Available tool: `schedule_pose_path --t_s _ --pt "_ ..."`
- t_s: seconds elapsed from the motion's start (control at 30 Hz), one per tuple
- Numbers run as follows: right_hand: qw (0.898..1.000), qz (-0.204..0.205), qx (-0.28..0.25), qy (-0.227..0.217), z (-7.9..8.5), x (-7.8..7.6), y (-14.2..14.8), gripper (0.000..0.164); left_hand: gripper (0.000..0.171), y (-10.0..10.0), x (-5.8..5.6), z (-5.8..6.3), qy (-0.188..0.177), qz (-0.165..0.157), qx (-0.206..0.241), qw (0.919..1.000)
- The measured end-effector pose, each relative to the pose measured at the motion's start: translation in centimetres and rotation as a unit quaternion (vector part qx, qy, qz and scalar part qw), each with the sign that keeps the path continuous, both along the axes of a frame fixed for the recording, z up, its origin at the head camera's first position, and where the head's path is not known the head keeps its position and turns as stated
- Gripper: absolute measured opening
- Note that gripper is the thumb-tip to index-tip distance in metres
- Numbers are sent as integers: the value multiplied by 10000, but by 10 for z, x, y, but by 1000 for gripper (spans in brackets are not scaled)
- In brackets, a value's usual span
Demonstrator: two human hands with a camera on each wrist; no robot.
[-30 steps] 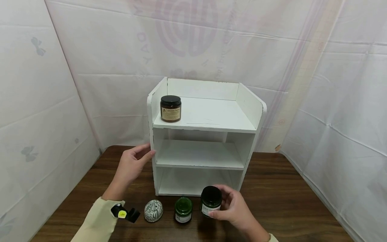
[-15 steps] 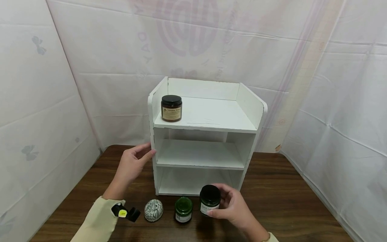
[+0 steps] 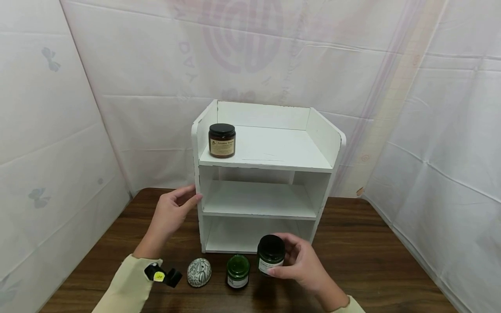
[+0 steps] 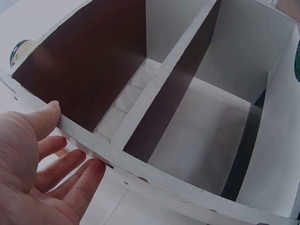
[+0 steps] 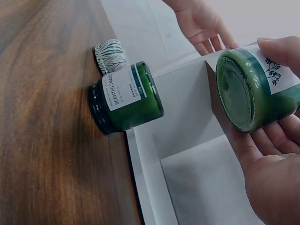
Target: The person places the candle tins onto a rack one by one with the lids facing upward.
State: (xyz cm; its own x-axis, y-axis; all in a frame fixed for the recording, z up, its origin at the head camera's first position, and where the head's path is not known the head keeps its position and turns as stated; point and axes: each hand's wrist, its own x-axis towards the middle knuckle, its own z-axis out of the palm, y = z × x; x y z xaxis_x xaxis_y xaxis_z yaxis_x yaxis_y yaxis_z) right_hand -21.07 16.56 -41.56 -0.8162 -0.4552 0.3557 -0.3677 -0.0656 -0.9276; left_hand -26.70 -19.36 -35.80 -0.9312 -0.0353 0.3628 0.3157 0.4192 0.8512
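Observation:
My right hand (image 3: 303,265) holds a green glass scented-candle jar (image 3: 271,255) with a black lid, lid up, in front of the white shelf unit's (image 3: 258,215) lower right. In the right wrist view, the held jar's ribbed glass base (image 5: 236,91) shows, raised off the table. My left hand (image 3: 172,213) grips the unit's left side panel, thumb at the front edge and fingers along the outer face, as the left wrist view shows. Between my hands, a second green candle jar (image 3: 237,271) stands upside down on its black lid. Left of it sits a round black-and-white leaf-patterned object (image 3: 198,272).
A brown candle jar (image 3: 222,140) with a black lid stands at the left of the unit's top shelf. Two lower compartments face me. Beneath everything is a dark wooden table (image 3: 356,248), with white sheeting (image 3: 148,117) behind and at both sides.
My right hand has raised the candle jar slightly and shifted it a little left, toward the shelf unit. My left hand stays at the side panel.

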Motion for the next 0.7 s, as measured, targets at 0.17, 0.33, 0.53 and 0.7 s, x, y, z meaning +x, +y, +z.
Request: schedule_pose_path --t_s 0.17,0.33,0.53,0.7 --pt "9999 42 0 105 5 -1 0 63 60 0 0 0 -25 26 -21 10000" --pt "9998 41 -3 184 11 -3 -1 63 59 0 2 2 -15 56 -59 10000" --pt "9996 72 -57 268 18 -5 -2 63 58 1 3 3 15 51 -6 10000" --pt "9997 57 -89 215 28 -6 -1 62 57 1 2 3 30 65 -45 10000"
